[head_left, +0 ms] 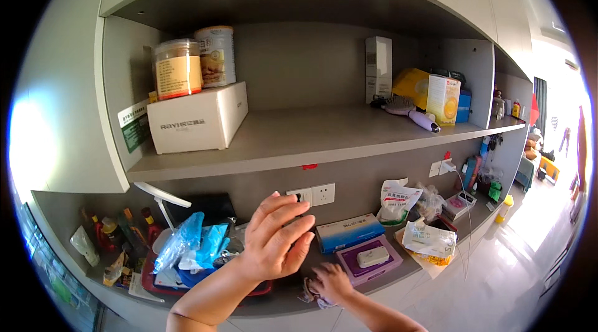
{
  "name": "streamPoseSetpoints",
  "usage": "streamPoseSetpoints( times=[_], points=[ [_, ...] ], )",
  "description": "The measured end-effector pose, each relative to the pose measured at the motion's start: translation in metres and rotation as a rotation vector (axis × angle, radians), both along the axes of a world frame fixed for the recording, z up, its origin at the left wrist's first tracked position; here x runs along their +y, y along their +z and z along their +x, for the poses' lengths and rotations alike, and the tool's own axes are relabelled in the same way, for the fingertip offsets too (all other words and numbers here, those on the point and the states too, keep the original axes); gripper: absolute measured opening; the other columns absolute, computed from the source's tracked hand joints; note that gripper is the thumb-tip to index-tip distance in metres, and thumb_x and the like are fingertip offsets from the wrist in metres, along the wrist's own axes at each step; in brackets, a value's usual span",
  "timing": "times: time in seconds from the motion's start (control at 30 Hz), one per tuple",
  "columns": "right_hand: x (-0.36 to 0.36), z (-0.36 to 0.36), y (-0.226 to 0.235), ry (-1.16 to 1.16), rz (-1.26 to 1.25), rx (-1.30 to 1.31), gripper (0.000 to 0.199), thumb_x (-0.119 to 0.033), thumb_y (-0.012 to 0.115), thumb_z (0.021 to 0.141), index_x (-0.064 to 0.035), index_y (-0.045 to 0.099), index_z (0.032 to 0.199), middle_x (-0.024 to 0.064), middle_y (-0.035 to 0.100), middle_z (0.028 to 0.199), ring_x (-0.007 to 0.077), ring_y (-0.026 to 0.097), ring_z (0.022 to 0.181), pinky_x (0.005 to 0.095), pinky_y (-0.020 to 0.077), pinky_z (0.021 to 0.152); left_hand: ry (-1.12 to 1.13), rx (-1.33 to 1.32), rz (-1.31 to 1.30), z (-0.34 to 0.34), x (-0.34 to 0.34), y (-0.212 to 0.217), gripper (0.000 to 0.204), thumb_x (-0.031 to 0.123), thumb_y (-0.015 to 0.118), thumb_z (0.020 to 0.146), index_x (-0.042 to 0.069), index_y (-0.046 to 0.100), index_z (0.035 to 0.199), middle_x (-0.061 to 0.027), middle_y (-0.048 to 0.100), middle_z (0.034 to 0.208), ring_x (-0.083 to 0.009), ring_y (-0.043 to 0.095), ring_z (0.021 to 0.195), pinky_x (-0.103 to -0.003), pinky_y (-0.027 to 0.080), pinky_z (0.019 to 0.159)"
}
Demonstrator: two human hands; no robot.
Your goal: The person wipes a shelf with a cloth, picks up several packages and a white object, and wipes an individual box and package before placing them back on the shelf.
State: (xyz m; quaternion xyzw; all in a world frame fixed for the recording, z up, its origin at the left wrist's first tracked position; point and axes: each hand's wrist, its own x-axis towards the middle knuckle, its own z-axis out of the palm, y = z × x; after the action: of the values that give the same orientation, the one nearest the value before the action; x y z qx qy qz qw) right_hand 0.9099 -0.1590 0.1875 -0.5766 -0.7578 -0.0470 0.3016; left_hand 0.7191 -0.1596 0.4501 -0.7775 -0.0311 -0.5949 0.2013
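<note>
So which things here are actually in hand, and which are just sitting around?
In hand:
- right hand pressing a small cloth on the counter
- left hand raised, open, holding nothing

Lying about:
- blue box
- purple box
- white carton
- two jars
- hairbrush

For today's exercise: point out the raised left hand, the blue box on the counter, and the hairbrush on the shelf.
Left hand (277, 241), head view, on the back of the hand.
Blue box (349, 233), head view, on its top face.
Hairbrush (398, 105), head view, on the bristle head.
</note>
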Motion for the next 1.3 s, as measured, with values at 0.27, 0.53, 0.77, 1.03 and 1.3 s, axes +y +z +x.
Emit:
streamPoseSetpoints(
  times=[0.27, 0.53, 0.77, 1.03, 1.3],
  points=[
    [-0.013, 0.012, -0.07, 0.102, -0.172, -0.083, 0.052, -0.03, 0.066, 0.076, -0.0238, 0.052, 0.125, 0.0126, 0.05, 0.125, 0.038, 0.05, 0.11, 0.0475, 0.0494, 0.085, 0.167, -0.051, -0.443, 0.049, 0.009, -0.084, 0.028, 0.013, 0.069, 0.077, 0.001, 0.061, 0.101, -0.0159, 0.062, 0.107, -0.0372, 0.058, 0.099, -0.043, 0.047, 0.087],
    [-0.041, 0.051, 0.03, 0.398, 0.063, 0.751, 0.039, -0.013, 0.068, 0.075, -0.0044, 0.061, 0.112, 0.0184, 0.061, 0.107, 0.0346, 0.061, 0.096, 0.038, 0.0503, 0.083, -0.383, -0.429, -1.312, 0.113, -0.056, -0.233, 0.068, 0.025, 0.06, 0.091, -0.006, 0.025, 0.14, -0.0168, 0.051, 0.128, -0.0231, 0.05, 0.118, -0.036, 0.038, 0.101],
    [-0.054, 0.096, 0.258, 0.675, 0.717, 0.429, 0.048, -0.012, 0.068, 0.073, -0.0051, 0.058, 0.119, 0.0201, 0.055, 0.114, 0.0347, 0.058, 0.1, 0.0397, 0.0489, 0.084, -0.196, 0.03, -0.646, 0.109, -0.051, -0.015, 0.084, 0.036, 0.065, 0.086, -0.012, 0.022, 0.14, -0.0268, 0.04, 0.137, -0.0323, 0.043, 0.127, -0.037, 0.032, 0.106],
    [0.034, 0.123, 0.428, 0.174, 0.544, -0.067, 0.033, -0.028, 0.052, 0.09, -0.0119, 0.061, 0.117, 0.0204, 0.052, 0.125, 0.0379, 0.052, 0.112, 0.043, 0.0388, 0.098, 0.376, -0.221, 0.051, 0.041, -0.017, 0.095, 0.024, 0.012, 0.067, 0.082, -0.002, 0.061, 0.101, -0.017, 0.064, 0.097, -0.0317, 0.062, 0.09, -0.036, 0.049, 0.079],
    [0.065, 0.054, 0.408, 0.552, 0.113, -0.369, 0.039, -0.033, 0.044, 0.096, -0.0114, 0.056, 0.126, 0.0136, 0.053, 0.13, 0.0313, 0.049, 0.12, 0.0373, 0.037, 0.101, 0.663, -0.11, 0.122, 0.017, 0.014, 0.058, 0.031, 0.021, 0.063, 0.082, 0.0, 0.062, 0.104, -0.0147, 0.064, 0.106, -0.0338, 0.059, 0.104, -0.047, 0.038, 0.097]
  ],
)
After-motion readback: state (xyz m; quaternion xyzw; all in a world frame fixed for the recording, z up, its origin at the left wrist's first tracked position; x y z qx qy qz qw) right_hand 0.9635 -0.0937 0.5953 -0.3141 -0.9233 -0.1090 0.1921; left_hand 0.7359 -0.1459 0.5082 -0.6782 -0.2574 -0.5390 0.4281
